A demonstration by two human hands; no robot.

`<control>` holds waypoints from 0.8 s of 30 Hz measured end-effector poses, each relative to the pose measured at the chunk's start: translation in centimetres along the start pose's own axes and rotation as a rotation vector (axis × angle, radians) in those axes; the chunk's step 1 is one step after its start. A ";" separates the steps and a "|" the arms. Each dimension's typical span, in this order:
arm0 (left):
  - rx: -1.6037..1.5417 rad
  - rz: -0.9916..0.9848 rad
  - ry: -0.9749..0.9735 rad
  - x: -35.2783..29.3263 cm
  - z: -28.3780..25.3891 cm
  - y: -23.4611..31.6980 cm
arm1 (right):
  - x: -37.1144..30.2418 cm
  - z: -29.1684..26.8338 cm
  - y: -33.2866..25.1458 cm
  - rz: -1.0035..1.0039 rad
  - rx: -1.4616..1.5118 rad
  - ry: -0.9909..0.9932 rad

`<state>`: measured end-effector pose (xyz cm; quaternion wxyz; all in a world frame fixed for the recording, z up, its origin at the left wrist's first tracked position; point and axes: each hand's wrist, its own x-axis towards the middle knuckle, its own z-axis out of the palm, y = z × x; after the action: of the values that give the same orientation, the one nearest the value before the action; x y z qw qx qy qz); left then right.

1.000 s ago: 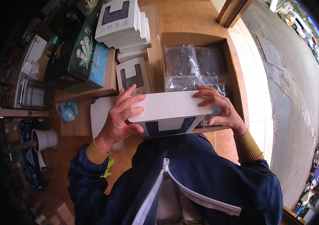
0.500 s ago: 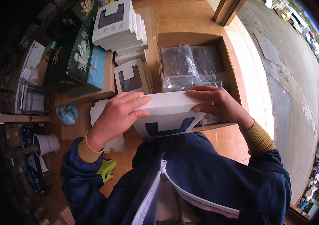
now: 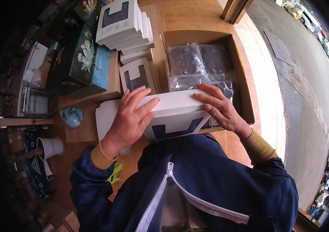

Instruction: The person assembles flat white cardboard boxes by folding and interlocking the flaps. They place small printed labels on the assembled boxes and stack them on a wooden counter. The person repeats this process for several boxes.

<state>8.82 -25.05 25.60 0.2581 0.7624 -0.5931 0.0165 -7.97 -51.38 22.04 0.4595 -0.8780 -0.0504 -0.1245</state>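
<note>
A white cardboard box with a dark, notched window stands on edge in front of my lap, its narrow side uppermost. My left hand grips its left end, fingers reaching over the upper side and the thumb against the near face. At the other end my right hand holds the box with its fingers across the corner and upper side. The bottom of the box is hidden against my dark blue clothes. Flat white cardboard lies behind my left hand.
An open brown carton holding clear plastic packs stands beyond my hands. White window boxes are stacked at the far left beside dark printed boxes. A green stool is by my left sleeve; a white pot stands farther left.
My left hand has shifted slightly right, its fingers spreading along the upper side. My right hand's fingers have slid and spread at the right corner. The box stays between them.
</note>
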 end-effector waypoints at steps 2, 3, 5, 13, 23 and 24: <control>0.079 0.057 0.001 -0.2 0.0 0.3 | 0.0 0.5 0.7 -0.039 0.025 0.030; 0.119 0.071 -0.007 -0.3 0.0 0.5 | 0.2 0.8 1.1 -0.083 -0.014 0.049; 0.139 0.107 0.035 -0.3 0.4 1.0 | 0.4 1.3 1.8 -0.141 -0.058 0.095; -0.285 0.012 0.061 -0.4 0.5 -1.1 | 0.4 1.4 2.5 -0.086 -0.044 0.124; -0.373 0.051 0.347 -2.3 3.5 -1.9 | 0.6 0.6 2.7 0.001 0.025 0.059; -0.319 0.075 0.347 -2.3 3.5 -1.8 | 0.6 0.6 2.8 0.003 0.055 0.053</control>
<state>8.79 -24.14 21.10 0.4725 0.6753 -0.5628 0.0630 -6.72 -52.46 19.67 0.4850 -0.8614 -0.0400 -0.1456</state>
